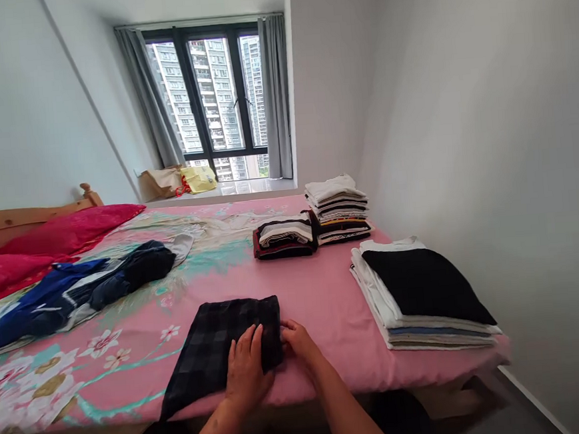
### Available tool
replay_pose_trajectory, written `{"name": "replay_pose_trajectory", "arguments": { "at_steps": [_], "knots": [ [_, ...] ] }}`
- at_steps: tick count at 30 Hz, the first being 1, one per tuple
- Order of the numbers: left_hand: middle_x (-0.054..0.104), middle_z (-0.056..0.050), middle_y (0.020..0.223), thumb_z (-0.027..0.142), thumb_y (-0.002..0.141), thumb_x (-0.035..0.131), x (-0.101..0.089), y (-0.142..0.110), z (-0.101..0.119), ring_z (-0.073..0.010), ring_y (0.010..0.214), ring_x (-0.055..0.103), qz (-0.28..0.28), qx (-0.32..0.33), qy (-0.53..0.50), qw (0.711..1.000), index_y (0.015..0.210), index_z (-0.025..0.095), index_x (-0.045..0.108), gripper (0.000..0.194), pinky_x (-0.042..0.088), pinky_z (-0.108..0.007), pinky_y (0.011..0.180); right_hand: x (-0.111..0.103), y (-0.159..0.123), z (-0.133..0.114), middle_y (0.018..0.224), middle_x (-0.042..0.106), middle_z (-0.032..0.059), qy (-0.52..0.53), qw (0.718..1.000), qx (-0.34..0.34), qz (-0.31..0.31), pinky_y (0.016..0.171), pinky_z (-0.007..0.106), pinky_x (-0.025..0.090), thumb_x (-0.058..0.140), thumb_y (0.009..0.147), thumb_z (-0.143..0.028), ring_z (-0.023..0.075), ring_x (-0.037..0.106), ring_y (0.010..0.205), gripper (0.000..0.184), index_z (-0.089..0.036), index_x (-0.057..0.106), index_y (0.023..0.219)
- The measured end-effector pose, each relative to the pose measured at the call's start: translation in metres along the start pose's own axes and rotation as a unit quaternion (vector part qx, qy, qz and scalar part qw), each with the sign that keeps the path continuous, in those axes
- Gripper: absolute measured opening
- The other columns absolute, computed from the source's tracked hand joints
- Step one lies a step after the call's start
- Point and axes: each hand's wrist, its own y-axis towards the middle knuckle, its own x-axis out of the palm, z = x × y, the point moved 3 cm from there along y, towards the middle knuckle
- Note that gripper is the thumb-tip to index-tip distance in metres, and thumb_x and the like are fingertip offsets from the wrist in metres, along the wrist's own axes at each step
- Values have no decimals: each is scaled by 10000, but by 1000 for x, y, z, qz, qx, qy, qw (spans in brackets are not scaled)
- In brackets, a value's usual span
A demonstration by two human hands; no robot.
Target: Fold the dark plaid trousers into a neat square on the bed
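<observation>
A dark checked garment (214, 346), black and grey, lies partly folded near the front edge of the bed. Its left lower corner reaches over that edge. My left hand (247, 364) rests on top of the cloth toward its right side, fingers stretched out and slightly apart. At the garment's right edge, my right hand (299, 342) has its fingers bent around the cloth; part of the thumb side is hard to see. Which kind of garment it is I cannot make out.
On the right stands a stack of folded clothes (425, 286) topped with black. Farther back are a tall folded stack (339, 206) and a lower one (284, 236). Loose blue and dark clothes (89, 286) lie left, near red pillows (70, 231). Bags (199, 179) sit by the window.
</observation>
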Motion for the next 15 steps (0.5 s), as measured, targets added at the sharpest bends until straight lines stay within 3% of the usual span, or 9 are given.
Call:
{"name": "replay_pose_trajectory", "arguments": {
  "at_steps": [5,9,11,12,14,15],
  "knots": [
    [519,-124,1270,160,705,499,-1,26,-2,-275,1131,522,-59,-45,-50,996,1272,173,447,569,405,-404,946,-6,-7,-5,627,577,-24,72,997,-24,7,528,273,454,493,641,-341,144,548,539,508,-173,541,1118],
    [611,-102,1147,325,775,548,-45,66,-10,-285,995,606,-62,-138,-216,965,1222,210,472,468,472,-414,841,-22,-11,2,795,626,24,200,975,-59,72,633,331,508,524,729,-480,182,618,750,493,-216,464,1142],
    [660,-88,1039,457,774,573,-79,87,-14,-283,941,630,-15,-201,-362,910,1194,206,487,497,501,-420,802,-29,-12,6,878,628,29,291,950,-63,92,736,345,512,529,753,-509,172,629,837,476,-240,437,1134],
    [667,-80,1028,491,774,572,-96,96,-17,-274,926,638,16,-224,-450,864,1192,202,487,516,520,-412,775,-31,-13,8,927,627,34,330,938,-60,94,780,351,507,530,761,-510,170,629,885,465,-249,427,1132],
    [644,-88,1119,493,778,576,-125,111,-21,-265,974,629,88,-249,-595,759,1207,198,482,529,539,-400,781,-34,-15,8,1052,612,51,362,927,-50,86,833,362,498,502,785,-513,173,609,996,437,-260,411,1130],
    [606,-78,1201,516,816,509,-136,115,-22,-250,1033,607,108,-247,-616,740,1226,208,474,515,539,-382,807,-35,-17,8,1117,595,60,360,928,-49,80,847,368,496,471,801,-524,174,589,1049,423,-263,405,1128]
  ]
}}
